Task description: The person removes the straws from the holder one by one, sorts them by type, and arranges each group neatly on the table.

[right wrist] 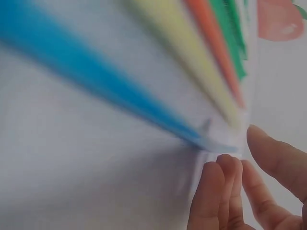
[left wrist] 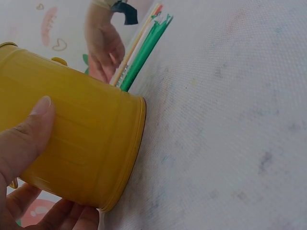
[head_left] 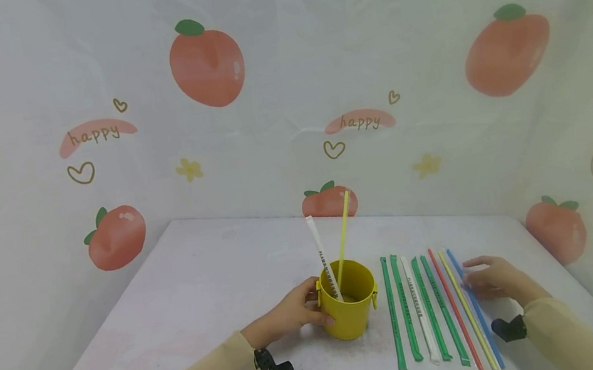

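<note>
A small yellow bucket [head_left: 348, 322] stands on the table, and my left hand [head_left: 298, 311] grips its left side, thumb [left wrist: 29, 139] across the front and fingers around the other side. Inside the bucket lean a white paper-wrapped straw [head_left: 318, 246] and a yellow straw [head_left: 344, 232]. To the right, my right hand [head_left: 494, 278] hovers at the blue straw [head_left: 479, 317], thumb and fingers apart. In the right wrist view its fingertips [right wrist: 213, 179] are close to the far end of the blue straw [right wrist: 110, 91], with nothing held between them.
Beside the blue straw lie a yellow straw [head_left: 469, 312] and a red straw [head_left: 454, 308]. Further left, several green-wrapped straws [head_left: 393, 317] and one white-wrapped straw [head_left: 419, 313] form a row right of the bucket. A printed cloth backdrop [head_left: 269, 151] rises behind the table.
</note>
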`<action>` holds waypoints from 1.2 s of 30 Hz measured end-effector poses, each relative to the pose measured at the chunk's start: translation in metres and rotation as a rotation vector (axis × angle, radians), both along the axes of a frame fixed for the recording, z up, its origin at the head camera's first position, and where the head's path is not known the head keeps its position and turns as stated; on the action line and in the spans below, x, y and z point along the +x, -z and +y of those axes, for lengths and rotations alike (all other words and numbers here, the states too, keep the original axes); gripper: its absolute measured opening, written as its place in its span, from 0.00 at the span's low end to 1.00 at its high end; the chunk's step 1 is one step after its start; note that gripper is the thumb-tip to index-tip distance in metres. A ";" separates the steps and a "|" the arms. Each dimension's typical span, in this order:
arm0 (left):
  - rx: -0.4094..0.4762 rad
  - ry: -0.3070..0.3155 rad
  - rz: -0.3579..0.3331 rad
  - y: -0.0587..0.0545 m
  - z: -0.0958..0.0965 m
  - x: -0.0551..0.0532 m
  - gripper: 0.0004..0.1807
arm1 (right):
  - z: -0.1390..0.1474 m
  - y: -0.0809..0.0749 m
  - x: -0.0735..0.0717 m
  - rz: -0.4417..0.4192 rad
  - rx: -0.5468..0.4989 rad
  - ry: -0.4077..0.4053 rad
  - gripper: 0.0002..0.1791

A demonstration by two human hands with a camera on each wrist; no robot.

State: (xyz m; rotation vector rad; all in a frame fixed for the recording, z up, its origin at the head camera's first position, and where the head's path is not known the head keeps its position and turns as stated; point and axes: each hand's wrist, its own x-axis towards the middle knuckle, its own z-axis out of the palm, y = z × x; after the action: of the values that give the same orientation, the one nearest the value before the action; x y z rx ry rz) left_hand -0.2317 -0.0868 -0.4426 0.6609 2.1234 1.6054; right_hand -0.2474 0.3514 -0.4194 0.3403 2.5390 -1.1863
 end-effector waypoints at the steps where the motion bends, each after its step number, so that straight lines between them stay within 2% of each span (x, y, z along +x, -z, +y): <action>1: 0.001 0.000 -0.001 0.000 0.000 0.000 0.37 | 0.000 -0.002 -0.001 0.011 -0.012 -0.007 0.38; 7: -0.013 -0.010 -0.017 0.000 0.000 -0.001 0.37 | -0.008 -0.024 -0.006 0.136 -0.156 -0.067 0.38; 10: -0.018 -0.015 -0.021 0.000 0.000 -0.001 0.37 | -0.018 -0.035 -0.010 0.229 -0.279 -0.108 0.38; 14: -0.014 -0.014 -0.025 0.000 0.000 0.000 0.37 | -0.038 -0.044 -0.013 0.356 -0.459 -0.174 0.30; 17: -0.013 -0.014 -0.027 0.000 0.000 0.000 0.38 | -0.059 -0.050 -0.016 0.415 -0.526 -0.216 0.29; 23: -0.014 -0.009 -0.019 0.001 0.000 -0.001 0.37 | -0.105 -0.063 -0.017 0.434 -0.562 -0.249 0.35; 28: -0.024 -0.015 -0.012 0.002 0.000 0.000 0.38 | -0.133 -0.069 -0.015 0.434 -0.655 -0.271 0.36; 36: -0.033 -0.030 -0.021 0.003 0.000 0.000 0.38 | -0.170 -0.067 -0.012 0.444 -0.754 -0.330 0.39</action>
State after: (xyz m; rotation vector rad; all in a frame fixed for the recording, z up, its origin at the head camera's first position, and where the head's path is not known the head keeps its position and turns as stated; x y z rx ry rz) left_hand -0.2321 -0.0864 -0.4453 0.6025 2.1498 1.5816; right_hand -0.2592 0.1818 -0.3527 -0.5491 2.1018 -2.0981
